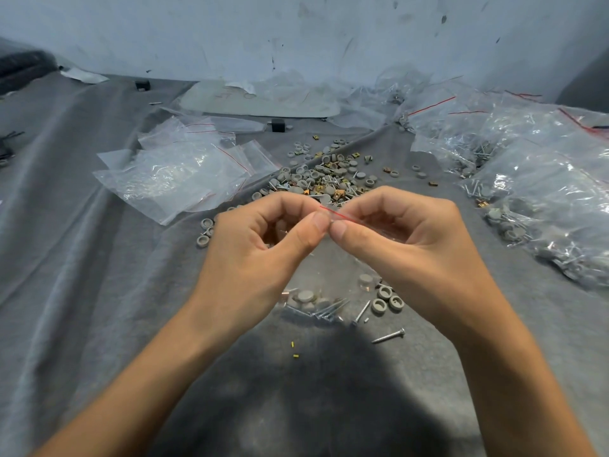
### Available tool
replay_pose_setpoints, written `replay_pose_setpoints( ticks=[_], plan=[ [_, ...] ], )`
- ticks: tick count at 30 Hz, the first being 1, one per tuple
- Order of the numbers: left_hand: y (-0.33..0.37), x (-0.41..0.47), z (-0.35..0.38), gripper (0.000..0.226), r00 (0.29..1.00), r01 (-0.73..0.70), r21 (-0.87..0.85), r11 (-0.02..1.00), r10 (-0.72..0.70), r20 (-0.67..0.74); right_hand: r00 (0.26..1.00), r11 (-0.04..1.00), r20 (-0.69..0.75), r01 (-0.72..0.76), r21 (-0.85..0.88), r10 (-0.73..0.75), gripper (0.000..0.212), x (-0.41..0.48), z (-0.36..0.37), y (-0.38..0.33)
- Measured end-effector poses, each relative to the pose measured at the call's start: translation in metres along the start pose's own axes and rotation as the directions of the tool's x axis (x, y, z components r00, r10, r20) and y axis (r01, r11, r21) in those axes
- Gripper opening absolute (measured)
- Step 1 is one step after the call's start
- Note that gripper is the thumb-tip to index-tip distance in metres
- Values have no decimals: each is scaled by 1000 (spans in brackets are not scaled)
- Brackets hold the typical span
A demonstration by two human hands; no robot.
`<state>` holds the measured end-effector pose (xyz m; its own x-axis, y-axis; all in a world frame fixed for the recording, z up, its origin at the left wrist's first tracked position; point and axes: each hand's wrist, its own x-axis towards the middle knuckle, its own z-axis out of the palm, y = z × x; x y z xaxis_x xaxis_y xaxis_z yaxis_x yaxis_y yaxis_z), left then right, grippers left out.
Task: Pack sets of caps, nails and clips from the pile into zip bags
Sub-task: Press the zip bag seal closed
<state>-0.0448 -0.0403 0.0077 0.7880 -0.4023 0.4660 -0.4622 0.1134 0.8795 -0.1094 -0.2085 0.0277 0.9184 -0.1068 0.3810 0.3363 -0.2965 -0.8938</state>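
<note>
A clear zip bag (pixel 324 275) with a red seal line hangs between my hands above the grey cloth. Grey caps and silver nails lie in its bottom. My left hand (pixel 263 239) and my right hand (pixel 402 239) both pinch its top edge, thumbs almost touching at the red strip. Behind my hands lies the pile (pixel 324 178) of grey caps, silver nails and gold clips. Loose caps (pixel 387 300) and a single nail (pixel 389 336) rest on the cloth just below the bag.
Empty zip bags (pixel 174 173) lie in a heap at the left. Filled bags (pixel 540 192) are stacked along the right side. A grey cloth (pixel 99 275) covers the surface, and a scuffed white wall (pixel 296 34) stands behind. Two small yellow bits (pixel 294 349) lie near me.
</note>
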Motion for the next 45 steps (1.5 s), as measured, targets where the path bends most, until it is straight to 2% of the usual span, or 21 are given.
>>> replay_pose_setpoints(
  ticks=[5, 8, 15, 21, 27, 34, 45],
  plan=[
    [-2, -1, 1, 8, 1000, -28, 47, 999, 27, 15, 990, 981, -120, 52, -185, -75, 13, 0, 8, -3],
    [-4, -1, -1, 8, 999, -36, 61, 998, 34, 38, 986, 962, -142, 49, -270, -91, 16, 0, 8, -5],
    [-6, 3, -8, 14, 1000, 0, 5, 1000, 0, -3, 987, 958, -152, -2, -288, -43, 10, -3, -8, 0],
    [-8, 6, -7, 9, 999, 36, 49, 998, -35, -39, 988, 909, -151, -23, -416, -44, 11, -4, -21, 5],
    [-7, 7, -9, 14, 996, 55, 58, 997, -51, -71, 989, 900, -146, -31, -435, -37, 13, -5, -28, 5],
    [-8, 8, -9, 13, 992, 84, 74, 994, -76, -101, 993, 892, -108, -88, -444, 44, 12, -6, -35, 5],
    [-8, 9, -9, 14, 993, 91, 71, 993, -85, -86, 995, 932, -98, -59, -358, 26, 12, -7, -49, 12]
  ],
)
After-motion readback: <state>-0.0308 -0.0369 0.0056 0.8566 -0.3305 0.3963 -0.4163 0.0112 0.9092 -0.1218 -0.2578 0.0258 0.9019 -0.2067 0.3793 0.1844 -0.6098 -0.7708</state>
